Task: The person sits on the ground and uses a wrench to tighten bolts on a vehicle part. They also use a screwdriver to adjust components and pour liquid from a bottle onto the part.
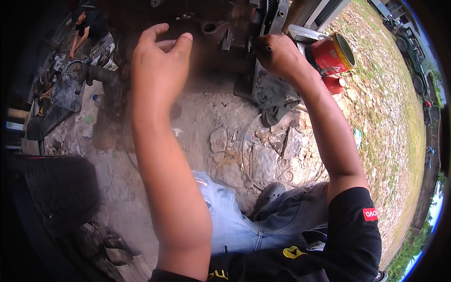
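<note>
The right hand is curled at the narrow metal rail along the right edge of the rusty machine body — whether its grip is clamped on the rail or something small, I cannot tell. The left hand hangs before the body, thumb and fingertips apart. Steadying it against solid metal should help, keeping knuckles off the holed bracket. The forearms have room above the rubble-strewn ground; the red bucket and grey cloth crowd the right wrist.
</note>
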The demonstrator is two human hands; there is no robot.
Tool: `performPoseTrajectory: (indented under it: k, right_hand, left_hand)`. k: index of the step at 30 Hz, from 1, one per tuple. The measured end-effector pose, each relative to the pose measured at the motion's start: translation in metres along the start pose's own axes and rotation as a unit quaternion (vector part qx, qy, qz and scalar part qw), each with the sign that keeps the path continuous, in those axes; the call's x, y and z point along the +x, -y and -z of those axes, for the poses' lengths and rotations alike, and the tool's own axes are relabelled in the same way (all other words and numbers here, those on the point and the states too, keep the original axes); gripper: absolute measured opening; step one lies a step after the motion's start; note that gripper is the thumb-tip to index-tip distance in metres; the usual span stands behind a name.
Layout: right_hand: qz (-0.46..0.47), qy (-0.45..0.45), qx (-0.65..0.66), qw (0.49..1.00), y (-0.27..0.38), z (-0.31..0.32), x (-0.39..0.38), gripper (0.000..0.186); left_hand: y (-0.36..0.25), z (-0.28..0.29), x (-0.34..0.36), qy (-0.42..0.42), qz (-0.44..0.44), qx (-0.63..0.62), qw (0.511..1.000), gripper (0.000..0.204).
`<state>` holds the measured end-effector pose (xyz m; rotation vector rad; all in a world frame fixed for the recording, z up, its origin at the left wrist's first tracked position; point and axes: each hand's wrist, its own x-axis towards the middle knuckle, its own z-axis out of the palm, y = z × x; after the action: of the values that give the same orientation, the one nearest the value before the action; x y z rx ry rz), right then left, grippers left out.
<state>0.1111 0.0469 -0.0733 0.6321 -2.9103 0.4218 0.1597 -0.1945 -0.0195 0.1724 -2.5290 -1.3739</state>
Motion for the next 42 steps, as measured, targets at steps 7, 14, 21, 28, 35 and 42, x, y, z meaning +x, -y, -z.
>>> performPoseTrajectory:
  k: [7, 14, 21, 28, 35, 42]
  right_hand:
    - [0.031, -0.060, -0.019, 0.998, -0.023, -0.025, -0.004, 0.015]
    - [0.007, -0.060, -0.024, 0.998, -0.014, -0.009, 0.001, 0.023]
    - [0.041, 0.001, 0.038, 0.998, -0.008, 0.009, -0.013, 0.018]
    - [0.062, -0.055, -0.001, 0.997, -0.028, -0.007, -0.011, 0.025]
    - [0.014, -0.044, 0.036, 0.998, -0.019, 0.009, -0.009, 0.025]
    - [0.064, -0.023, 0.030, 0.997, -0.012, 0.003, -0.016, 0.025]
  left_hand:
    - [0.001, -0.005, 0.001, 0.009, -0.013, -0.011, 1.000, 0.054]
    - [0.001, 0.001, 0.000, 0.007, -0.006, -0.011, 1.000, 0.054]
    - [0.000, 0.005, -0.003, 0.004, 0.003, -0.011, 1.000, 0.054]
    - [0.000, -0.004, -0.002, 0.015, -0.013, -0.013, 1.000, 0.056]
    - [-0.003, 0.000, -0.004, 0.007, -0.011, -0.045, 0.999, 0.056]
    - [0.004, 0.001, -0.005, 0.003, -0.017, -0.049, 0.999, 0.056]
